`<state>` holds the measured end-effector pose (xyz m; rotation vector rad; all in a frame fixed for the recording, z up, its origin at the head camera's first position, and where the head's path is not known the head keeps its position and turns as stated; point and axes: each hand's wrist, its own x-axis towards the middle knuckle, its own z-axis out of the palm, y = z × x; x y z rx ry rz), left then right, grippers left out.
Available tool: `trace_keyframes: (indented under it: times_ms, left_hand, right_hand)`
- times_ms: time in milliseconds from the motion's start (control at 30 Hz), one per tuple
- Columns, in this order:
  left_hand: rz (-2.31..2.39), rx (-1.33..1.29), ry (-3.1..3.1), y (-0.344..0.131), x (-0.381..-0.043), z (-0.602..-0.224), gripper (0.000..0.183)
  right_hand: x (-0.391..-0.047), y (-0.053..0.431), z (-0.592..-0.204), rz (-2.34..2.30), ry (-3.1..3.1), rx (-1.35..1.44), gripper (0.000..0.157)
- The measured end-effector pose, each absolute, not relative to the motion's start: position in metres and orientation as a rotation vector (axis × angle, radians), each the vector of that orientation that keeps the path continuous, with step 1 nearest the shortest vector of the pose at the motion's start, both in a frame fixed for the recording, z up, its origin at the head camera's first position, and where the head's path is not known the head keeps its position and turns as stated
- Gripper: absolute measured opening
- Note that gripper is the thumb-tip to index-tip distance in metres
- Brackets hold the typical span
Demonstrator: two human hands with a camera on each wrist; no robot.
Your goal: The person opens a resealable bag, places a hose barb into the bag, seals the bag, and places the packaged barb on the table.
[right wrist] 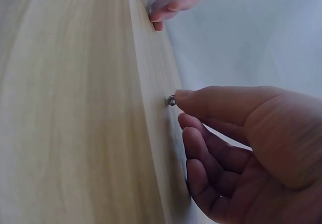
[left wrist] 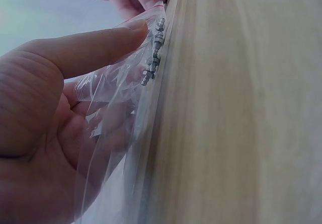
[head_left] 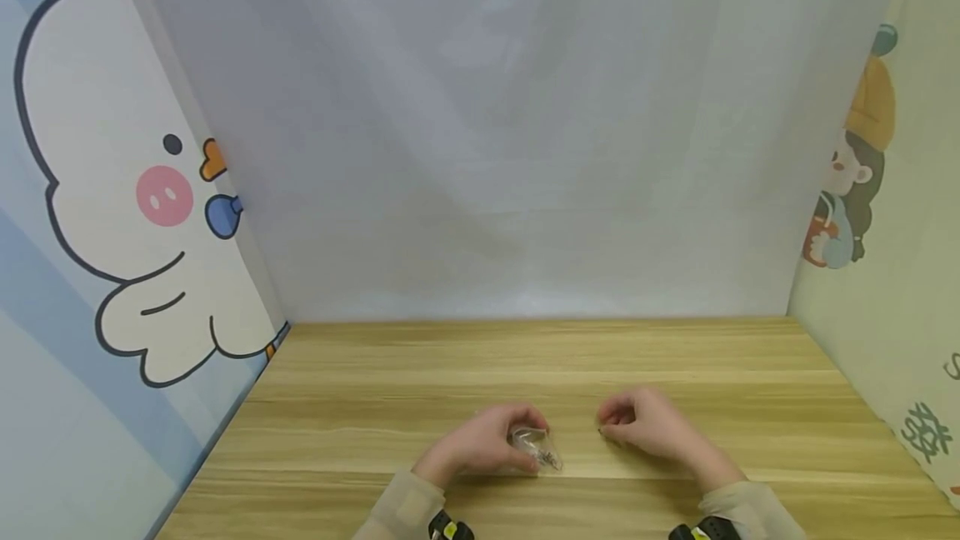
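My left hand [head_left: 487, 442] holds a clear zip-lock bag [left wrist: 108, 90], its thumb pressing near the red-lined edge. Several small silvery metal fittings [left wrist: 155, 53] lie in a row inside the bag; their exact kind is hard to tell. To the right and apart from the bag, my right hand [head_left: 652, 425] pinches one small metal fitting [right wrist: 171, 100] at the tip of its thumb, just over the tabletop. Its other fingers are curled loosely below the thumb in the right wrist view.
Both hands work above a wood-grain table [head_left: 360, 382]. A pale grey sheet [head_left: 525, 148] rises behind its back edge. Printed panels stand at both sides, with a white cartoon bird [head_left: 97, 107] on the left and a cartoon figure [head_left: 847, 182] on the right.
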<state>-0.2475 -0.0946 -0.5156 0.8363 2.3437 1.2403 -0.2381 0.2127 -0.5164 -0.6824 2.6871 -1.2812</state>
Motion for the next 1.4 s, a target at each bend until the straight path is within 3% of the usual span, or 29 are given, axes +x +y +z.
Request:
trace_keyframes:
  times_ms: [1400]
  left_hand:
    - [1.245, 0.843, 2.361, -0.094, -0.248, -0.516, 0.045]
  right_hand:
    - [-0.236, 0.212, -0.518, -1.169, 2.718, -0.739, 0.006]
